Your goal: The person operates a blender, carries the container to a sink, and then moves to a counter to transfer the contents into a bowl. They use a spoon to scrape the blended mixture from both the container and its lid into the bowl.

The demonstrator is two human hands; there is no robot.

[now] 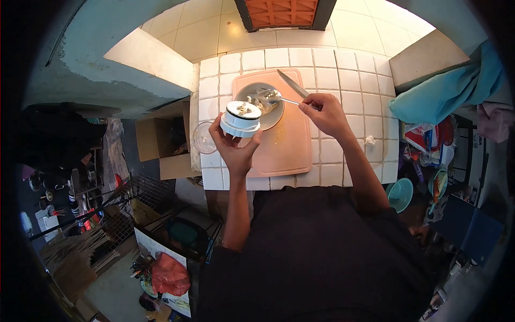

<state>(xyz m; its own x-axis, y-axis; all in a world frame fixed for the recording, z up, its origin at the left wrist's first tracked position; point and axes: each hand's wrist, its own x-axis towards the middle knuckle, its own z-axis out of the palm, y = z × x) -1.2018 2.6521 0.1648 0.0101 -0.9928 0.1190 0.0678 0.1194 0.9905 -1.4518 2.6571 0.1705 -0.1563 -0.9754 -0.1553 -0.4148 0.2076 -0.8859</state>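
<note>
My left hand (236, 150) grips a round white lid-like piece (241, 124) with a dark ring around it and bits of food on its upper face. It is held tilted over the near left rim of a grey plate (276, 119). Between the fingers of my right hand (326, 114) is the handle of a metal spoon (289, 101), whose bowl is over the plate among pale food scraps (263, 99). The plate rests on a pink cutting board (289, 155). A knife (292, 83) lies across the board's far right corner, just beyond my right hand.
White tiles (332, 166) cover the counter. A clear round container (204, 138) stands at its left edge, and a small white scrap (370, 140) lies on the right. Past the right edge is a turquoise basket (400, 194); a cardboard box (155, 140) is at the left.
</note>
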